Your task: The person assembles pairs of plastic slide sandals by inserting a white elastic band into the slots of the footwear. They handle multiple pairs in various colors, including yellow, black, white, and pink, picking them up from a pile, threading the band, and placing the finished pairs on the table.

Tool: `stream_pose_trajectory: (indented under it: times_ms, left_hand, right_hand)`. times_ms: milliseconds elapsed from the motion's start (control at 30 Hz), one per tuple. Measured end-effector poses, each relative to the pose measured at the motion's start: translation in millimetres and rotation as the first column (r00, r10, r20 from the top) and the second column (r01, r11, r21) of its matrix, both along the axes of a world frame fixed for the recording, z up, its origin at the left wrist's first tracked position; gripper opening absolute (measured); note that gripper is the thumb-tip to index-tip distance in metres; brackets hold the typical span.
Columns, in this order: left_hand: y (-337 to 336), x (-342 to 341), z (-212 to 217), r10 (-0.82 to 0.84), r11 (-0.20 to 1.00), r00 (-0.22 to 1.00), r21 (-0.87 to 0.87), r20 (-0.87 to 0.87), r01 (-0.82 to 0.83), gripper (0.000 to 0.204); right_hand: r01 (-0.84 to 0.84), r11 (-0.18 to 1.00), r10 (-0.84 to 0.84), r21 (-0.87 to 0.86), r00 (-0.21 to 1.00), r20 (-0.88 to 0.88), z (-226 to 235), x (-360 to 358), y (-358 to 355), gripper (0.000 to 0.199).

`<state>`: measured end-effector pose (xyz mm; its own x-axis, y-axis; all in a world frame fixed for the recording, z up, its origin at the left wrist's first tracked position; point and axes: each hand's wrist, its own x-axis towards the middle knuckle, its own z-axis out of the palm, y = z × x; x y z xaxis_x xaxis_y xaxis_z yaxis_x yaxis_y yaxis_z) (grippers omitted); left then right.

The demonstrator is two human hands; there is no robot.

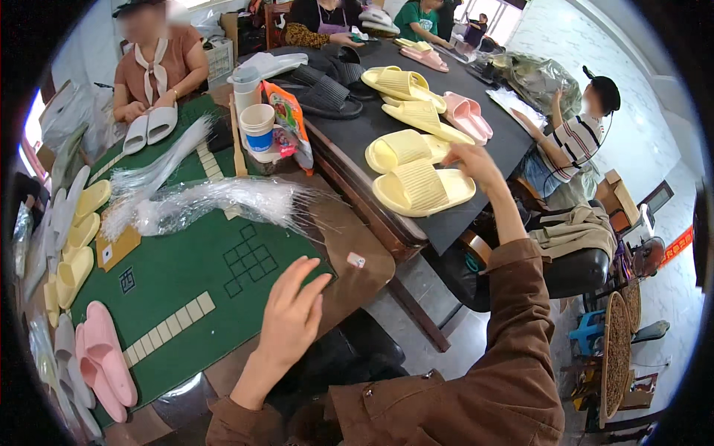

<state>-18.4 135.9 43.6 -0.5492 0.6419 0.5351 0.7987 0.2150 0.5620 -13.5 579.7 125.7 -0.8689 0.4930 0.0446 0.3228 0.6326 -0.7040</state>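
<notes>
My left hand [291,318] is held above the near edge of the green mat [193,275], its fingers stretched out and apart with nothing in them. Over on the dark table [446,234], my right hand [478,165] reaches to a pair of pale yellow slippers, its fingers bent down onto the heel end of the farther yellow slipper [401,151]. The nearer yellow slipper [420,189] lies alongside, its ribbed strap facing up. Behind them is another pair of yellow slippers [416,111], with pink slippers [467,117] to the right.
Clear plastic ties [223,204] lie bundled across the mat. Paper cups [257,128] and an orange packet [288,119] stand between the tables. Pink slippers [104,360] and several yellow ones line the left edge. A chair [569,271] stands at right; several people sit around.
</notes>
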Motion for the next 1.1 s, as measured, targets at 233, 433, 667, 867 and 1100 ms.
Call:
stream_pose_trajectory:
  times_ms: [233, 433, 667, 867, 1100]
  left_hand:
    - [90, 4, 19, -0.17, 0.985, 0.985, 0.036, -0.008, 0.17, 0.036]
    - [168, 6, 10, -0.234, 0.968, 0.972, 0.1, 0.027, 0.231, 0.058]
    - [153, -46, 9, 0.096, 0.995, 0.995, -0.018, -0.035, -0.097, 0.063]
    - [164, -59, 6, 0.069, 0.99, 0.99, -0.113, -0.124, -0.083, 0.064]
    - [197, -63, 18, 0.079, 0.986, 0.968, -0.126, -0.237, -0.111, 0.067]
  right_hand:
    - [-0.409, 0.825, 0.374, 0.39, 0.912, 0.167, -18, -30, 15, 0.044]
    - [-0.374, 0.754, 0.406, 0.541, 0.912, 0.064, -33, -39, 17, 0.028]
    - [-0.191, 0.878, 0.192, 0.439, 0.98, 0.041, -19, -7, -67, 0.036]
    - [-0.38, 0.905, 0.388, 0.19, 0.922, -0.002, -8, -11, -68, 0.032]
    - [0.008, 0.903, 0.094, 0.43, 0.972, -0.216, -10, -49, 81, 0.028]
